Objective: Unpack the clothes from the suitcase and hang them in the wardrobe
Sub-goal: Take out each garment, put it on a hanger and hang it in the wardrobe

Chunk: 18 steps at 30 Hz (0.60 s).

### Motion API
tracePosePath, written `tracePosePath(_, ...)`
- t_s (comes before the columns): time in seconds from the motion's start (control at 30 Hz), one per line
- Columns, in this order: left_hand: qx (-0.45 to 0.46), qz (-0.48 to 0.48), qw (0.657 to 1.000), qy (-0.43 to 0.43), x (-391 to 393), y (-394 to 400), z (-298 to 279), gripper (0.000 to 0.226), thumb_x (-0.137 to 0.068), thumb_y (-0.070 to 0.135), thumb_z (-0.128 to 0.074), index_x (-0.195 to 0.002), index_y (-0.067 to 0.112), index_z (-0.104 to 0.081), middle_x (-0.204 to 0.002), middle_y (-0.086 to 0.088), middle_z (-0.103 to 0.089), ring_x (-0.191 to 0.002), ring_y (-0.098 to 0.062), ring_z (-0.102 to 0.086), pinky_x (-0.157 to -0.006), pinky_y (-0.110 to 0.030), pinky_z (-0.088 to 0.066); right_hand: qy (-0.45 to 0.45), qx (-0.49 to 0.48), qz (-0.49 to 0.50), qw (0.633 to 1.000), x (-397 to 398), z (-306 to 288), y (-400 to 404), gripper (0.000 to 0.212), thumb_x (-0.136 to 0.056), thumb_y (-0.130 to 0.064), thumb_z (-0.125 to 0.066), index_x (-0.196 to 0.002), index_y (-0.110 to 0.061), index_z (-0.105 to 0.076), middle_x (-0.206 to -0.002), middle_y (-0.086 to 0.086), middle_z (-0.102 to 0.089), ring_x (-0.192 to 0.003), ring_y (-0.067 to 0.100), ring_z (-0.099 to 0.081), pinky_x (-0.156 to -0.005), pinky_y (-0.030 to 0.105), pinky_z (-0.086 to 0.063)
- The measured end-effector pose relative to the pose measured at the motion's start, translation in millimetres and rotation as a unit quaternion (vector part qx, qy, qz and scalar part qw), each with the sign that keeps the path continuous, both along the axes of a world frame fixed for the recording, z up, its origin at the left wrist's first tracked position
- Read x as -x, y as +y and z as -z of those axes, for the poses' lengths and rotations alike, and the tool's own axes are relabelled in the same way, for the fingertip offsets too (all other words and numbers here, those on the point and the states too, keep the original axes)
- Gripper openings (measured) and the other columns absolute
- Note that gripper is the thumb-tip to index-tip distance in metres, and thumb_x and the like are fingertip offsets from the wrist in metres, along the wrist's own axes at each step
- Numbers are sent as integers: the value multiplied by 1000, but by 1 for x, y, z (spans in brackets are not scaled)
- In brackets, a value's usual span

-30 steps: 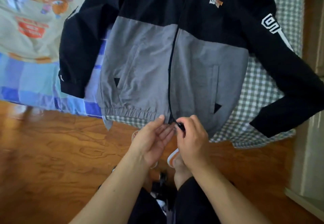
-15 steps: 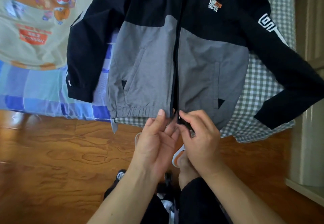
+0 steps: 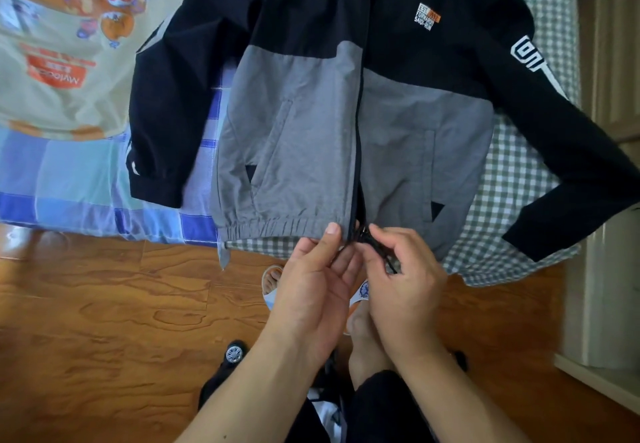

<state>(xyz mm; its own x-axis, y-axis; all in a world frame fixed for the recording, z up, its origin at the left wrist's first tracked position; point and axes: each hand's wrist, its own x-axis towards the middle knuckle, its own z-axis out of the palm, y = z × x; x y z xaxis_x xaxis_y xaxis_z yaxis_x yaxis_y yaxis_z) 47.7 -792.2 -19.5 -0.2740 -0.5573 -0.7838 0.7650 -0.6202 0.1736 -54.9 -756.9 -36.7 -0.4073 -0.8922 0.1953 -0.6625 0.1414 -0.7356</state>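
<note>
Two hands are working at the hem of the black-and-grey zip-up jacket (image 3: 311, 124), which is lying spread across the bed (image 3: 512, 179): left hand (image 3: 311, 290) pinching the hem edge taut, right hand (image 3: 405, 283) pinching the black zipper pull (image 3: 372, 243); aligning both zipper ends squarely should be easing engagement.

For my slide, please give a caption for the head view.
Both hands, left hand and right hand, work the jacket zipper.

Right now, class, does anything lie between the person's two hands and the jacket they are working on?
Nothing visible does. The left hand pinches the hem of the jacket beside the zip, and the right hand grips the black zip pull at the bottom edge. Both are already in direct contact.
</note>
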Motion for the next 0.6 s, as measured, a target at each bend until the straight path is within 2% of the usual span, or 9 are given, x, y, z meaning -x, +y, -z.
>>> tracePosePath(0.13, 1, 17, 1000, 10, -1, -1, -1, 15, -90, 15, -69, -93, 16, -55, -100, -10, -68, -99, -24, -66, -97, -39, -55, 30, 21, 1, 999, -6, -1, 0, 16, -81, 3, -79, -96, -1, -76, -88, 7, -62, -80, 11, -60, -77, 12, -47)
tracePosePath(0.2, -5, 23, 1000, 1, 0, -1, -1, 15, -91, 16, -69, -88, 17, -55, -101, -9, -66, -108, -27, -61, -106, -46, -49, 40, 36, -1, 999, -10, 0, 0, 14, -85, 2, -77, -98, -3, -77, -88, 8, -59, -79, 15, -58, -71, 20, -50)
tracePosePath(0.27, -7, 23, 1000, -10, 1, -1, 0, 16, -91, 17, -69, -86, 18, -54, -103, -11, -64, -108, -28, -60, -106, -46, -49, 44, 46, -7, 998, -10, 2, -2, 9, -85, -1, -78, -94, -4, -78, -94, 9, -62, -86, 22, -59, -73, 30, -52)
tracePosePath(0.3, -6, 22, 1000, -10, 1, -1, 1, 16, -91, 18, -69, -85, 18, -54, -103, -12, -63, -104, -27, -62, -102, -44, -51, 45, 51, -11, 998, -9, 2, -3, 8, -84, -1, -79, -92, -3, -77, -98, 9, -64, -89, 24, -60, -76, 32, -52)
tracePosePath(0.4, -4, 14, 1000, -5, 0, -3, 2, 19, -88, 22, -71, -83, 19, -53, -92, -8, -64, -88, -21, -66, -90, -39, -55, 50, 74, -31, 996, -6, -1, -4, 5, -83, 4, -78, -87, 1, -77, -97, 10, -69, -91, 24, -64, -79, 32, -54)
tracePosePath(0.53, -39, -1, 999, -33, 5, -6, -3, 18, -90, 23, -70, -90, 17, -54, -80, -3, -67, -78, -18, -68, -103, -43, -49, 76, 88, -75, 990, -5, -3, -3, 6, -85, 5, -75, -79, 4, -75, -92, 12, -69, -85, 24, -64, -75, 32, -52)
tracePosePath(0.6, -53, -2, 998, -39, 10, -6, -5, 17, -89, 23, -71, -91, 16, -55, -79, -4, -68, -78, -18, -68, -105, -43, -49, 78, 84, -86, 990, -1, -1, -3, 11, -87, 5, -72, -76, 4, -73, -91, 13, -68, -84, 26, -62, -74, 34, -50)
